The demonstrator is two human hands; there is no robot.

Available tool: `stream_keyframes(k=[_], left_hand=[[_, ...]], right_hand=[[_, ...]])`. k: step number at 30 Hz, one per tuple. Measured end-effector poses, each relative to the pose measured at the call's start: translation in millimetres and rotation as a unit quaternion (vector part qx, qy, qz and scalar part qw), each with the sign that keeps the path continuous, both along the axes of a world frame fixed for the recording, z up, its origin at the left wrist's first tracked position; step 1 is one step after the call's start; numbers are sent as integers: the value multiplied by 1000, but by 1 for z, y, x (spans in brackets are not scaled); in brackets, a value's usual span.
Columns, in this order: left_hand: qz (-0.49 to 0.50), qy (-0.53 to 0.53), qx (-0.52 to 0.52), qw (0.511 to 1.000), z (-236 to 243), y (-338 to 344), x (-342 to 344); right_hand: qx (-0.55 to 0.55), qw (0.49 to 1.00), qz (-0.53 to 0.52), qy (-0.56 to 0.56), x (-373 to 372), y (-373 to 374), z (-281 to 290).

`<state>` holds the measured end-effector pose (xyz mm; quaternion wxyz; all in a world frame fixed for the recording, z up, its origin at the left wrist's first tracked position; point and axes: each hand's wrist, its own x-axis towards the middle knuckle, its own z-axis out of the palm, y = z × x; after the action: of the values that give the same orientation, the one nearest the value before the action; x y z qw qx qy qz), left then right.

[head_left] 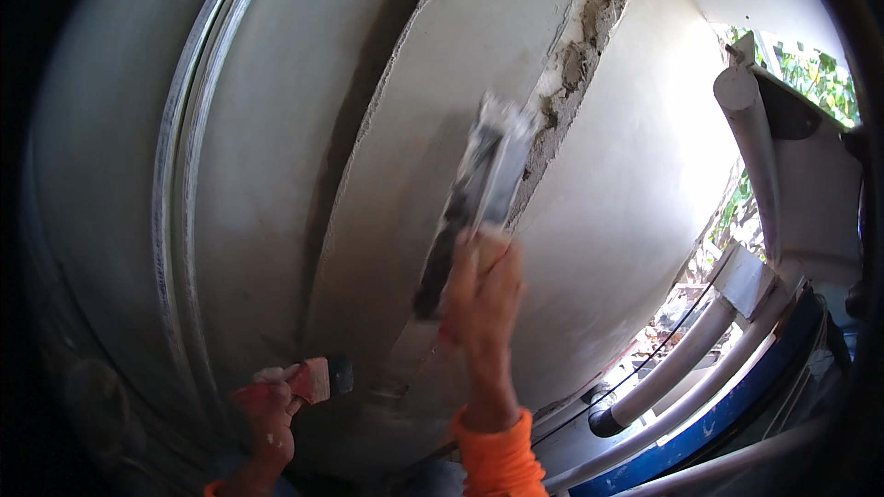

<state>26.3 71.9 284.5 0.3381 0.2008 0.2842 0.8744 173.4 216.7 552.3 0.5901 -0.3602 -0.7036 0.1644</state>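
Observation:
My right hand [488, 294] grips a rectangular plastering trowel [486, 175], its blade smeared with grey-white plaster and blurred by motion. The trowel is over the smooth pale wall [442, 64], beside a rough open strip of crumbly mortar [578, 60] that runs diagonally upward to the right. Whether the whole blade touches the wall I cannot tell. Lower left, my left hand [270, 414] is closed round a red-handled putty knife [316, 380] with a short dark blade pointing right, held apart from the trowel.
Two parallel metal strips [180, 129] run up the wall on the left. A raised plaster edge [368, 110] lies between them and the trowel. On the right are grey pipes [672, 368], a blue curved beam [718, 414], and an opening with leaves [806, 78].

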Motion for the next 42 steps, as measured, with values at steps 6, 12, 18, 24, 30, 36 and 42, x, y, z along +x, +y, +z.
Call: stream_keyframes(k=[6, 12, 18, 24, 30, 36, 42], left_hand=[[-15, -132, 57, 990, 4, 2, -23], [23, -51, 90, 994, 4, 5, -30], [138, 417, 110, 892, 66, 27, -23], [-261, 442, 308, 801, 93, 29, 26], [-240, 434, 197, 846, 30, 1, 28], [-146, 555, 71, 816, 12, -6, 17], [-50, 534, 24, 844, 10, -6, 4]], right_hand=[[96, 993, -55, -35, -11, 34, 30], [56, 994, 11, -98, 7, 0, -116], [-432, 740, 460, 231, 76, -56, -213], [-399, 566, 581, 429, 91, -23, -195], [107, 987, 103, 63, 76, 53, -70], [135, 991, -2, 15, 10, 68, -21], [83, 996, 12, -1, -10, 41, -101]])
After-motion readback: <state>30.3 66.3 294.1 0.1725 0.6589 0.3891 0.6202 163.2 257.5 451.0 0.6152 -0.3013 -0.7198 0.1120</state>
